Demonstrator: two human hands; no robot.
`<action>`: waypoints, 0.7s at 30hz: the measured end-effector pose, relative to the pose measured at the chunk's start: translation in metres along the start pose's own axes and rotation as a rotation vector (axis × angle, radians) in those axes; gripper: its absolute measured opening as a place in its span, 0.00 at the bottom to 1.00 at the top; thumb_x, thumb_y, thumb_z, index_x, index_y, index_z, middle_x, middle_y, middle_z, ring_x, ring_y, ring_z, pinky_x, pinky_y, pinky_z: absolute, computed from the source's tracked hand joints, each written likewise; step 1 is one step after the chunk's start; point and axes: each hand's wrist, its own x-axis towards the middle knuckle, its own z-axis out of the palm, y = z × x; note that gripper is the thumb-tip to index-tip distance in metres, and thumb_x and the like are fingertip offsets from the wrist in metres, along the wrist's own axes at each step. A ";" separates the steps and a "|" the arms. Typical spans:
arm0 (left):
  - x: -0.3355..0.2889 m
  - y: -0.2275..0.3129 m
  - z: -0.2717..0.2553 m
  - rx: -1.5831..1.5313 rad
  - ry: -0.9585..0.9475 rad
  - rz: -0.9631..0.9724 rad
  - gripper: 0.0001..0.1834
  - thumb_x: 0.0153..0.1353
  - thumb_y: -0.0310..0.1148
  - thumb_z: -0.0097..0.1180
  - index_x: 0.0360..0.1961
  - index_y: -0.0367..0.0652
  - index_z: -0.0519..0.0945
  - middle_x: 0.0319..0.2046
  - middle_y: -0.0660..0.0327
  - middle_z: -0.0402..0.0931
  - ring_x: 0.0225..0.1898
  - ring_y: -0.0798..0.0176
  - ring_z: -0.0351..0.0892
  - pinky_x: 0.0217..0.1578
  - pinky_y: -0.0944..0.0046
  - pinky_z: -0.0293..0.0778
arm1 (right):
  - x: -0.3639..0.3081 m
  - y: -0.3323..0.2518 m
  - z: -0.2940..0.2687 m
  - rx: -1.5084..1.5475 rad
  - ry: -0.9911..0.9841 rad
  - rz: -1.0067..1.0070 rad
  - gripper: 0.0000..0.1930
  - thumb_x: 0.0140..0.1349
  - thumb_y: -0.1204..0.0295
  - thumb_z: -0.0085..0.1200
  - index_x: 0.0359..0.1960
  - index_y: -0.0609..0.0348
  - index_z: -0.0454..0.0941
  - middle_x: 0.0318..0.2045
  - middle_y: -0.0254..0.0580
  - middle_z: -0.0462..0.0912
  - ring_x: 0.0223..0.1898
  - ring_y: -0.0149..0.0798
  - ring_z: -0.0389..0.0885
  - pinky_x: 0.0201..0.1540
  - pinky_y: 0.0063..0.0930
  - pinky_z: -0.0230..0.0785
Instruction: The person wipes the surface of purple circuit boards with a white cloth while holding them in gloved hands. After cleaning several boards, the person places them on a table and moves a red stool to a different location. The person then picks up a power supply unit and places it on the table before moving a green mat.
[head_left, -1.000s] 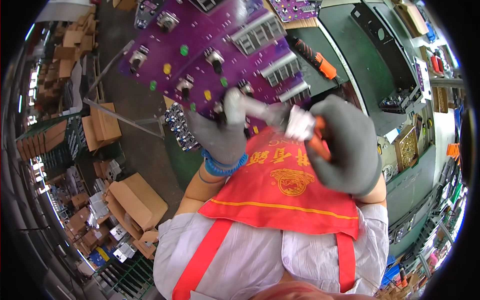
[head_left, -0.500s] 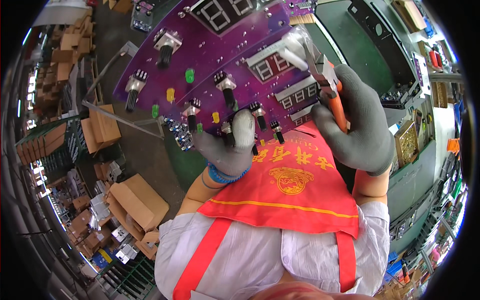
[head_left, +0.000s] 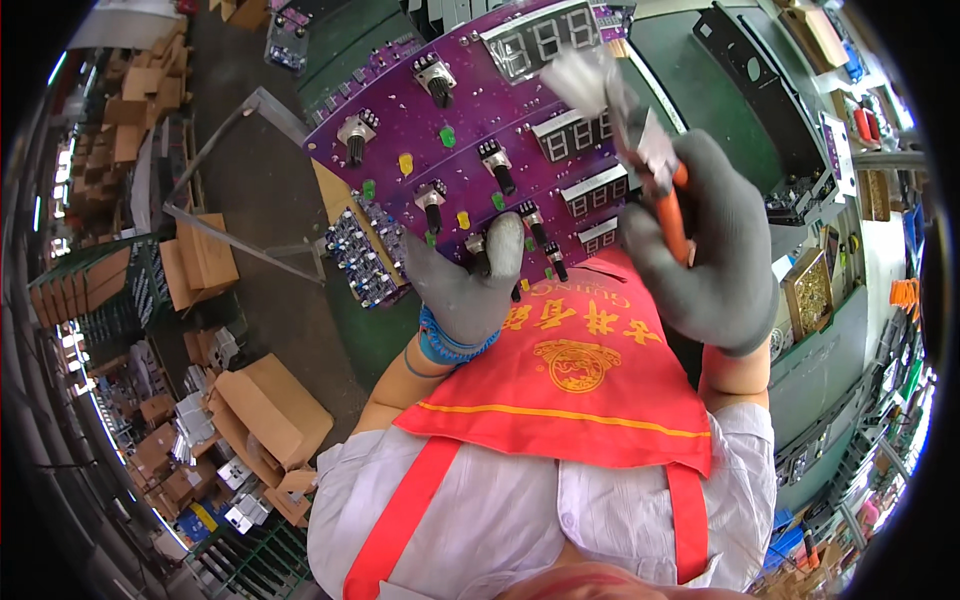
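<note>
A large purple circuit board (head_left: 470, 120) with black knobbed shafts, green and yellow lights and several digit displays is held up in front of me. My left hand (head_left: 465, 285), in a grey glove with a blue wristband, grips its lower edge with the thumb on the board's face. My right hand (head_left: 715, 250), also grey-gloved, is closed on orange-handled cutting pliers (head_left: 650, 165), whose metal jaws sit over the board's right side near the displays. A red apron with gold print (head_left: 570, 385) hangs below both hands.
A green workbench (head_left: 745, 110) with a black metal panel lies behind the board. A stack of small boards (head_left: 355, 255) rests at the left bench edge. Cardboard boxes (head_left: 265, 410) and parts crowd the floor on the left. Shelves with bins line the right.
The board has been tipped and raised so its face with the displays is fuller in view. My right hand with the pliers moved from the board's lower edge up to its right side.
</note>
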 end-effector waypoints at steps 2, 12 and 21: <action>0.000 0.003 0.000 -0.065 0.016 -0.007 0.21 0.57 0.26 0.62 0.50 0.36 0.70 0.38 0.59 0.78 0.35 0.67 0.78 0.36 0.66 0.75 | 0.005 0.000 0.001 0.043 0.022 0.000 0.07 0.54 0.81 0.51 0.34 0.63 0.68 0.22 0.30 0.64 0.25 0.20 0.59 0.26 0.18 0.56; -0.006 -0.016 -0.014 -0.135 -0.089 -0.005 0.22 0.56 0.23 0.62 0.50 0.36 0.70 0.39 0.61 0.78 0.34 0.69 0.77 0.34 0.69 0.74 | 0.017 0.007 -0.005 0.132 -0.201 0.032 0.17 0.51 0.81 0.52 0.45 0.63 0.67 0.28 0.27 0.67 0.27 0.20 0.62 0.29 0.17 0.58; 0.001 -0.007 -0.015 -0.334 0.049 -0.109 0.21 0.57 0.23 0.61 0.51 0.38 0.71 0.39 0.60 0.78 0.40 0.66 0.78 0.42 0.65 0.75 | 0.025 0.003 0.024 -0.050 -0.088 0.114 0.11 0.53 0.74 0.55 0.37 0.61 0.69 0.22 0.45 0.72 0.21 0.41 0.72 0.29 0.30 0.68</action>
